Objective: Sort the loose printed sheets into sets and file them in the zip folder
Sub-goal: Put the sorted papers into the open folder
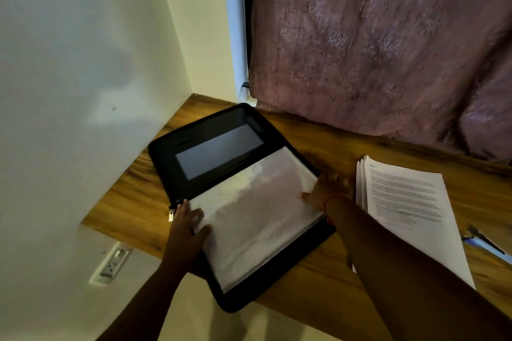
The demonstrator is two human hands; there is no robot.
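Wooden desk (346, 147): one zip folder (194, 147), one paper stack (410, 210), two hands (327, 188).

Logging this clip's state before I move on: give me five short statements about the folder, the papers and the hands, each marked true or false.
1. The zip folder lies open on the wooden desk. True.
2. The stack of printed sheets sits inside the folder. False: it lies on the desk to the right of the folder.
3. The left hand rests at the left edge of the clear sleeves in the folder. True.
4. The right hand is lifting a sheet off the stack. False: it rests on the right edge of the sleeves.
5. The folder's zip pull hangs near the left hand. True.
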